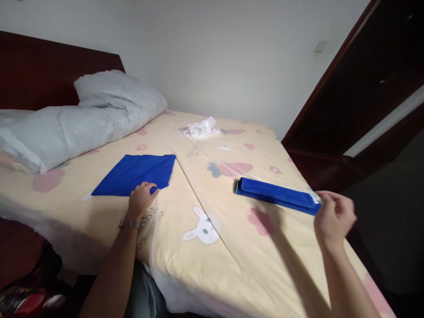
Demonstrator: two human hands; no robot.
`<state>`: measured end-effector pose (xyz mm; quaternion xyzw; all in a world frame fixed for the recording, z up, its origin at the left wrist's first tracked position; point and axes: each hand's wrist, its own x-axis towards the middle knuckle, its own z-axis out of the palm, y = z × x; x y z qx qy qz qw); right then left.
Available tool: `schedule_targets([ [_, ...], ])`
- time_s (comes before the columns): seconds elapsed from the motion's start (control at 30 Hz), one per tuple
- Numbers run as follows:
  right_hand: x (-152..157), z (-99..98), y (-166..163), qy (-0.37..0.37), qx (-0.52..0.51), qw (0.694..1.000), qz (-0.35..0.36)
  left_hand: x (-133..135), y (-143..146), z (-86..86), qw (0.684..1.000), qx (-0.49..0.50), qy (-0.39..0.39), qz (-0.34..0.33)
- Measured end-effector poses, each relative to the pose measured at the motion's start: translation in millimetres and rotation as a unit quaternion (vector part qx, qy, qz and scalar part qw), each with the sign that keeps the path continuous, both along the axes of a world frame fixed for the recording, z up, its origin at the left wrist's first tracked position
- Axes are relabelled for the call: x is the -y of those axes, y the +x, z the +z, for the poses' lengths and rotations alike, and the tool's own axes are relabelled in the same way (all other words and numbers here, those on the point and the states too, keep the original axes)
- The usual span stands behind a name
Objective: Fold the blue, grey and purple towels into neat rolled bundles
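Resting on the bed, left to right:

Pillow and duvet: a pale grey pillow (119, 90) and bunched grey duvet (66, 132) lie well up and to the left of the left hand, against a dark wooden headboard (49, 70).

Flat blue cloth: a bright blue cloth (135, 174), smooth and matt, folded flat into a four-sided shape with crisp edges; it lies directly under and beyond the left fingers, its near edge at the fingertips.

Left hand: the left hand (141, 198) lies palm down, fingers curled, pressing on the near edge of the flat blue cloth; it presses rather than pinches, and no fold is lifted. A watch (127, 224) sits on the wrist.

Bed sheet: a cream sheet (205, 274) printed with pink flowers and a white rabbit, with a long crease running between the two hands.

White bag: a crumpled white plastic bag (202, 128) lies far beyond both hands, near the wall.

Rolled blue cloth: a second cloth of the same blue (274, 194), folded into a long narrow bar with a dark green edge showing at its left end and a small white tag at its right end; it stretches leftward from the right hand.

Right hand: the right hand (333, 214) is loosely curled at the right end of the rolled blue cloth, fingertips just at its corner; the hand is blurred, so I cannot tell whether it pinches the cloth.

Wardrobe: dark wood furniture (364, 88) stands beyond the right hand.
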<state>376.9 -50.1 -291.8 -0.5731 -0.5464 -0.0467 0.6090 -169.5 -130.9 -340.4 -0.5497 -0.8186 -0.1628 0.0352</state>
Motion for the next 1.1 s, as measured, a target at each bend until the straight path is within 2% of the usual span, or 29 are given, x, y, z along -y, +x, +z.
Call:
schedule_targets([
  [0.1,34.1,17.1,-60.9,0.001,0.029,0.993,0.113,-1.3,4.6,1.4,1.0,0.004,0.029,-0.002],
  [0.2,62.1,19.6,-106.5,-0.061,0.064,0.973,0.214,-4.3,9.5,7.7,0.999,0.023,0.046,-0.012],
  [0.3,86.4,9.3,-133.7,-0.136,0.046,0.955,0.261,-4.0,6.8,19.0,0.996,0.05,0.072,-0.008],
  [0.37,101.5,-2.0,-143.4,-0.168,0.029,0.946,0.275,-0.3,11.5,33.4,0.994,0.065,0.093,0.005],
  [0.43,115.2,-13.0,-148.7,-0.187,0.029,0.937,0.292,10.4,33.0,53.2,0.989,0.086,0.119,-0.003],
  [0.47,121.3,-16.8,-150.3,-0.194,0.042,0.931,0.306,19.7,51.6,63.8,0.986,0.102,0.128,-0.027],
  [0.5,126.8,-18.7,-151.4,-0.196,0.062,0.923,0.324,32.0,75.0,73.8,0.977,0.138,0.137,-0.082],
  [0.57,136.0,-15.5,-152.4,-0.185,0.108,0.906,0.364,63.3,129.8,89.5,0.936,0.211,0.102,-0.262],
  [0.6,139.8,-10.7,-152.1,-0.182,0.128,0.895,0.387,80.6,157.1,94.9,0.905,0.214,0.064,-0.363],
  [0.67,146.9,3.3,-149.4,-0.201,0.156,0.859,0.444,113.0,200.6,103.0,0.837,0.146,0.03,-0.526],
  [0.73,154.7,18.4,-142.4,-0.24,0.164,0.806,0.516,137.5,221.2,111.6,0.789,0.094,0.031,-0.606],
  [0.77,159.5,24.9,-136.9,-0.256,0.153,0.783,0.546,146.1,222.6,117.2,0.777,0.089,0.044,-0.622],
  [0.83,170.7,35.4,-122.3,-0.266,0.1,0.76,0.584,156.7,212.4,130.3,0.768,0.13,0.09,-0.62],
  [0.93,188.4,47.1,-101.7,-0.256,0.036,0.785,0.563,159.8,186.7,146.3,0.786,0.232,0.185,-0.542],
  [1.0,197.4,55.2,-95.9,-0.288,0.094,0.796,0.524,159.1,173.7,148.8,0.808,0.275,0.221,-0.473],
  [1.1,209.2,69.0,-93.1,-0.358,0.196,0.776,0.482,167.7,159.6,142.8,0.831,0.301,0.224,-0.41],
])
